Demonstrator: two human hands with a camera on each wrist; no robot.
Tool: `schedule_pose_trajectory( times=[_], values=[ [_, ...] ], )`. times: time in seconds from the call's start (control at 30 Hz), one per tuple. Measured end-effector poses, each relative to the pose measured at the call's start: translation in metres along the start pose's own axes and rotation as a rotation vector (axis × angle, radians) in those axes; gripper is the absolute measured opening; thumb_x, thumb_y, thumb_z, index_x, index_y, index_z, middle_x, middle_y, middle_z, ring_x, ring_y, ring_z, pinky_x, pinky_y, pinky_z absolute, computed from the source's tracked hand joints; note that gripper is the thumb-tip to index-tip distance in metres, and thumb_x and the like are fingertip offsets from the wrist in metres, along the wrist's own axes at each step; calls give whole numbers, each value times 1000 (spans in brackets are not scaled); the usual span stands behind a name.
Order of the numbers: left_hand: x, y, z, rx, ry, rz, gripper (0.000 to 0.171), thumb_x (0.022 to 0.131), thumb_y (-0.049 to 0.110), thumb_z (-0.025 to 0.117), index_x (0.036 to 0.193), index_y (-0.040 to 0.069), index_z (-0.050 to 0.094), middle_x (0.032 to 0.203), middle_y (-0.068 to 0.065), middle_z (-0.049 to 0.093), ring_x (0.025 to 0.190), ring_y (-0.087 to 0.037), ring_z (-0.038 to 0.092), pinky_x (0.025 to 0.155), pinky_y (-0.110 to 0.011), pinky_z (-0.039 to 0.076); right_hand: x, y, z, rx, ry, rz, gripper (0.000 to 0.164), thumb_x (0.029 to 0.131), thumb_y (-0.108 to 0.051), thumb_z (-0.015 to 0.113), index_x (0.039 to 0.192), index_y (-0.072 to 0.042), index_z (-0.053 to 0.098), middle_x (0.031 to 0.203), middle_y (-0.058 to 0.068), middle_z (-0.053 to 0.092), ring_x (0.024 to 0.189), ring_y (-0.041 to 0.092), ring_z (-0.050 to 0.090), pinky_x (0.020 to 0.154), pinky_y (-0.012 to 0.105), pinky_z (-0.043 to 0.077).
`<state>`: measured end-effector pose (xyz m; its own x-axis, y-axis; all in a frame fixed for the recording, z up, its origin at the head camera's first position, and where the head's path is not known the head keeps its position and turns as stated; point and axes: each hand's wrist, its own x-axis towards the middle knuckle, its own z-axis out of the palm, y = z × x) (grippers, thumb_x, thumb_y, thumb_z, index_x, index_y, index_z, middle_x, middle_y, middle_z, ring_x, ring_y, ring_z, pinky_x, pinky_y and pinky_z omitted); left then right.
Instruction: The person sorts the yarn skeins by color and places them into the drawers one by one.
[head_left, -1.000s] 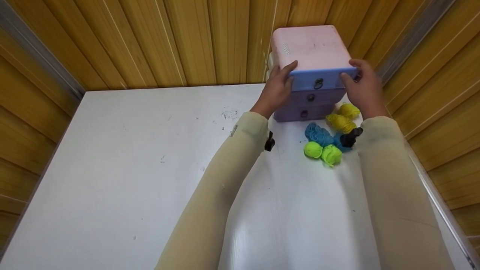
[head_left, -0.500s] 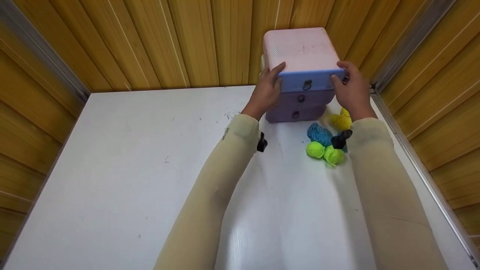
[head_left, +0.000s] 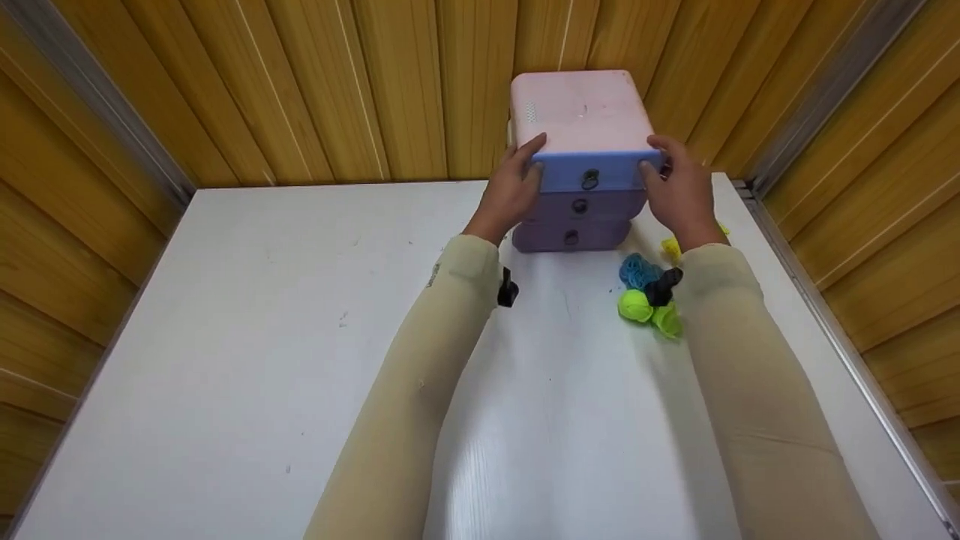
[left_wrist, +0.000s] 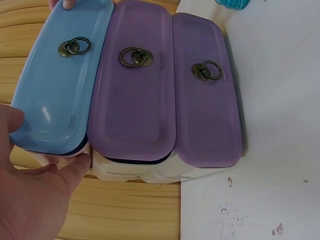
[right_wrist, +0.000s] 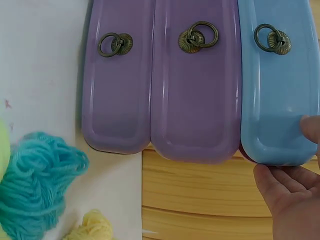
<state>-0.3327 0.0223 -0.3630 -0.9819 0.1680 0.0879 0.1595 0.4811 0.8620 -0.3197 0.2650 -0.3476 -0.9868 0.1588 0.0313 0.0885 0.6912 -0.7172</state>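
Observation:
A small drawer cabinet [head_left: 580,112] with a pink top stands against the back wall. Its top drawer [head_left: 589,172] is blue and the two lower drawers are purple, each with a ring pull. My left hand [head_left: 510,189] grips the cabinet's upper left front corner, thumb on the blue front and fingers along the side. At the opposite corner my right hand [head_left: 682,196] holds it the same way; in the right wrist view the fingers [right_wrist: 280,182] lie against the blue drawer's side. All drawers look closed.
Right of the cabinet lie blue yarn [head_left: 637,270], bright green yarn balls [head_left: 635,306] and yellow yarn [head_left: 671,249], partly hidden by my right arm. Wood-panelled walls [head_left: 405,90] border the white table [head_left: 300,315] at the back and sides.
The cabinet has shifted left along the table, away from the yarn, with both hands on it. The view has also turned slightly. My right arm now covers more of the yarn.

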Motion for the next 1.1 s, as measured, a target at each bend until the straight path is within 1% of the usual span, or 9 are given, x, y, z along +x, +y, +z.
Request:
schedule_pose_trajectory(
  times=[0.17,0.3,0.43,0.5,0.67,0.77,0.9,1.03,1.1],
  values=[
    [3,-6,-7,-23,22,-17,45,104,32,38,148,42,35,163,1,19,150,-19,17,121,-43,20,4,-5,8,-8,5,-15,49,103,-39,40,151,-37,29,156,5,36,140,25,42,111,45,38],
    [3,-10,-12,-28,26,-32,45,104,34,38,147,46,34,162,7,20,150,-15,17,121,-42,20,6,-9,12,-15,-3,-17,48,104,-38,39,150,-38,30,156,3,36,140,24,42,112,44,38],
    [1,-14,-17,-20,49,-8,44,104,33,38,147,44,35,159,11,26,149,-10,20,121,-37,22,5,-13,16,-21,-17,-21,46,104,-37,38,150,-39,30,156,3,36,139,24,42,112,44,37],
    [1,-15,-20,-22,64,15,44,104,31,38,148,41,36,157,13,30,147,-9,23,120,-35,23,5,-14,17,-27,-13,-38,46,104,-36,37,150,-38,31,156,4,37,139,24,43,112,44,37],
    [1,-16,-27,-32,67,50,45,104,29,39,148,37,37,155,15,34,146,-5,26,119,-30,24,4,-16,18,-59,26,-117,45,105,-33,38,149,-31,35,151,7,44,133,24,49,111,43,40],
    [1,-17,-31,-39,66,47,45,104,29,39,148,38,37,154,15,34,145,-3,26,119,-28,23,3,-19,19,-64,30,-141,44,105,-32,39,149,-30,37,149,7,47,132,23,50,110,42,40],
    [0,-18,-40,-56,77,37,45,104,28,39,148,36,37,154,16,34,145,-3,26,119,-27,22,3,-27,23,-57,9,-133,44,105,-34,38,149,-32,36,150,6,46,132,21,49,110,41,41],
    [-2,-20,-49,-57,92,39,45,104,25,40,148,32,39,154,13,36,145,-4,27,119,-27,22,3,-34,27,-57,-12,-132,44,105,-34,38,149,-34,35,150,5,45,133,20,49,110,40,41],
    [-4,-22,-52,-62,96,38,45,104,25,40,148,32,39,154,12,36,145,-5,27,119,-27,23,3,-37,29,-54,-20,-131,44,105,-34,38,149,-35,35,151,4,45,134,19,48,110,40,41]
  ],
)
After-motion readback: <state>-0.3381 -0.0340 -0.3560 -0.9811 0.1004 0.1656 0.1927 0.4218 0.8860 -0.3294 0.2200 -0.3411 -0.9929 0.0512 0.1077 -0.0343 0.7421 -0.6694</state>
